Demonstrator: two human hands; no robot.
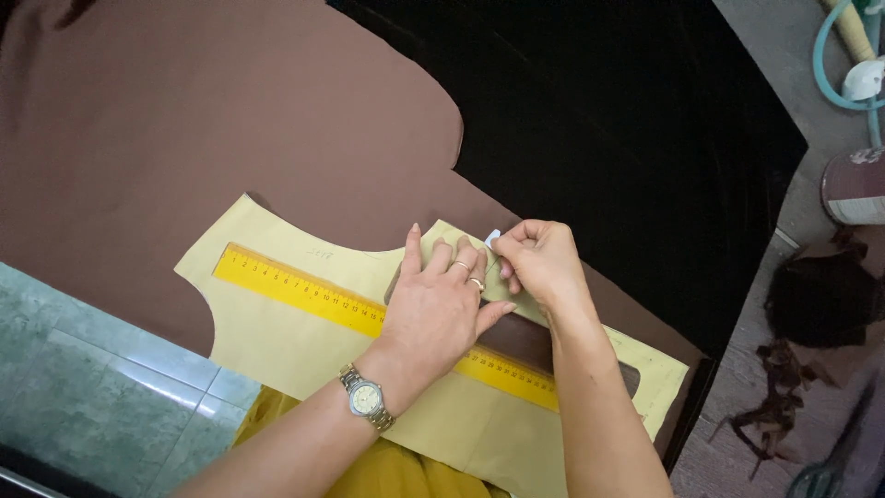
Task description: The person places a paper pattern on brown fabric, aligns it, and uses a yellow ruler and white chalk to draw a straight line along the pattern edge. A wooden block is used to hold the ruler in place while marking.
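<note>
A brown piece of fabric (212,120) lies spread on a black table surface (627,120). On it rests a pale yellow paper pattern (277,332) with a yellow ruler (295,288) laid along it. My left hand (438,304), with rings and a wristwatch, presses flat on the pattern and the ruler. My right hand (539,258) pinches a small white piece of chalk (492,239) at the pattern's upper edge, right beside the left fingertips.
The table's right edge runs past a grey floor with brown fabric scraps (784,397). A teal hose (830,65) and a round tin (855,184) sit at the upper right. Green tiled floor (83,387) shows at the lower left.
</note>
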